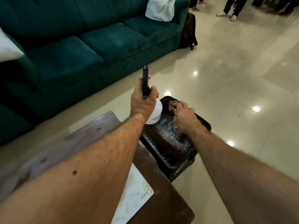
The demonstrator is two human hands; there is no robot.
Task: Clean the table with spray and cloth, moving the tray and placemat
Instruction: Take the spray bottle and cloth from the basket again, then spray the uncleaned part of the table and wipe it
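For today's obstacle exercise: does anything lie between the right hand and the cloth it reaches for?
Nothing visible. The right hand is already at the cloth on the dark stool; the spray bottle in the left hand is off to one side.

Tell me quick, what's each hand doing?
Left hand: closed around the spray bottle.
Right hand: fingers on the cloth; grip cannot be told.

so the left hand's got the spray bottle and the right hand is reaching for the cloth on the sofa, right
Not quite. The left hand does hold the spray bottle, but the right hand is reaching for the cloth on the dark stool beside the table, not on the sofa. The head view shows this.
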